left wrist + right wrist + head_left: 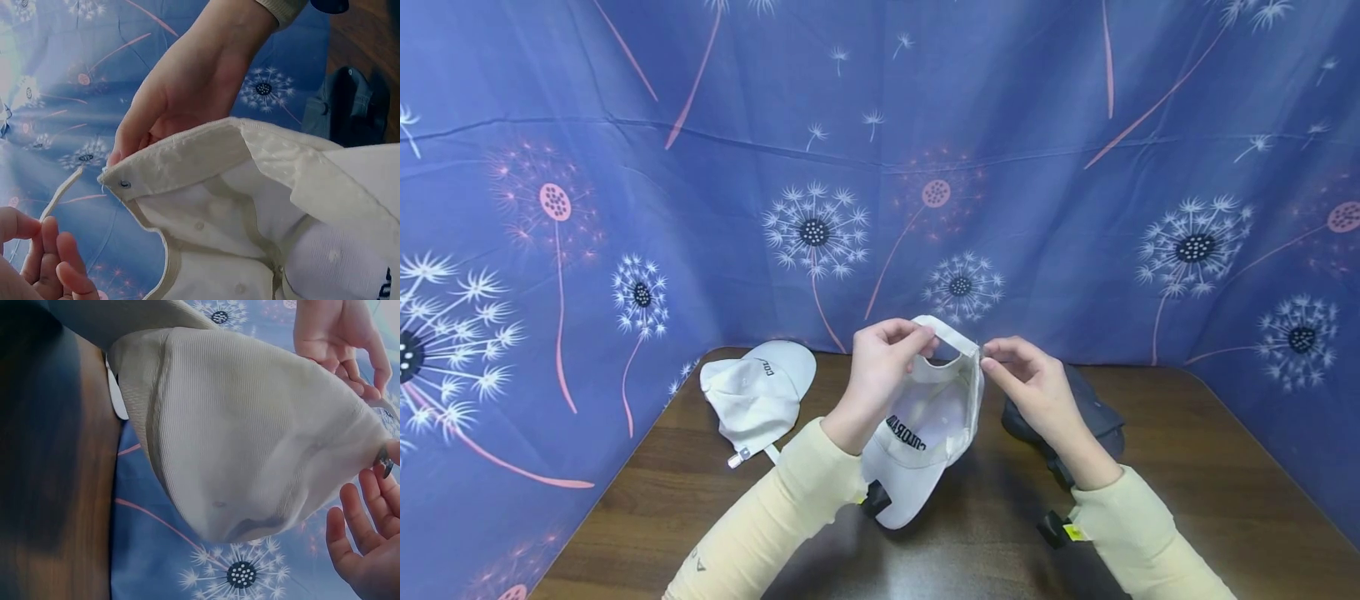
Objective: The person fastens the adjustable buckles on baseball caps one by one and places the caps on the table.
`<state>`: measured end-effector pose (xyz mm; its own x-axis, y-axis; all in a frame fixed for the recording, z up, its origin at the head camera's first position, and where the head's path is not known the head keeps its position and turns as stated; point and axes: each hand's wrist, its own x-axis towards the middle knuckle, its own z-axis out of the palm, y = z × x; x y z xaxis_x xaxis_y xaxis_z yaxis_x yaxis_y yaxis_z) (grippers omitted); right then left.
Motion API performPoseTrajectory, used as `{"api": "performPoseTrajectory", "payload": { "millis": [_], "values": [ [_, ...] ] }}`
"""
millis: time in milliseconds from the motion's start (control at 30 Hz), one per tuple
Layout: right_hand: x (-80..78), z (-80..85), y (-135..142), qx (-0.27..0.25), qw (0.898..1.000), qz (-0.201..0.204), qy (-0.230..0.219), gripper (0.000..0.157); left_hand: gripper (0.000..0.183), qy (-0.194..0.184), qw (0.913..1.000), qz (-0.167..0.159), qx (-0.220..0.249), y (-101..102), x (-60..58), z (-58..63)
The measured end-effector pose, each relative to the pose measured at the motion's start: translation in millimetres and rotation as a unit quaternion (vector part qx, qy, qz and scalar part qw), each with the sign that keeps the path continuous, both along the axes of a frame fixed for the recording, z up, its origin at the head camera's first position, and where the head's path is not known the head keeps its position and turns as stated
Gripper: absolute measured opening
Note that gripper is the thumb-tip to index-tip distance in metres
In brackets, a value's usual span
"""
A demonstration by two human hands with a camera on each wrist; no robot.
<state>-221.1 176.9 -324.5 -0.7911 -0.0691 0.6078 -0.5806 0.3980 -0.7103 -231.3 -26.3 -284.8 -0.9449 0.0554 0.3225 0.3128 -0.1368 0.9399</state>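
The person is holding a white cap up above the brown desk, upside down, with its brim pointing back toward their body and its open back turned to the blue dandelion-print cloth that is hanging behind and beside the desk. The left hand is pinching the thin adjusting strap at the back of the cap, its fingers curling round the strap. The right hand is gripping the other end, thumb and forefinger closing on the band right at the small metal buckle (the right wrist view is showing that buckle sitting against the fingertips, with the other fingers relaxing below it). The left wrist view is showing the cap's pale lining and a snap near the band's end.

A second white cap is lying on the desk to the left, near the cloth. A dark grey cap is lying on the desk just behind the right hand, partly hidden by it.
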Motion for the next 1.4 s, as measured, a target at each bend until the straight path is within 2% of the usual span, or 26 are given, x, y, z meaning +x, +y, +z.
{"api": "performPoseTrajectory", "payload": {
  "millis": [167, 367, 667, 1200, 1400],
  "values": [
    [0.3, 0.8, -3.6, 0.011, 0.999, -0.02, 0.049, 0.016, 0.015, -0.006, 0.9999, 0.01, 0.011, 4.9, 0.2, 1.0],
    [-1.7, -0.1, -5.9, 0.046, 0.99, -0.046, 0.128, 0.016, 0.015, -0.008, 0.9995, 0.027, 0.016, 9.0, -0.1, 1.5],
    [-3.5, -1.1, -7.4, 0.052, 0.981, -0.066, 0.177, 0.02, 0.016, -0.031, 0.9988, 0.031, 0.023, 9.5, -1.7, 0.2],
    [-2.1, -1.4, -5.8, 0.09, 0.973, -0.086, 0.193, 0.024, 0.013, -0.029, 0.9989, 0.037, -0.004, 8.3, -1.9, -3.5],
    [-3.1, -2.1, -4.9, 0.088, 0.974, -0.083, 0.189, 0.023, 0.013, -0.035, 0.9986, 0.038, -0.011, 8.0, -2.3, -4.4]
  ]
}}
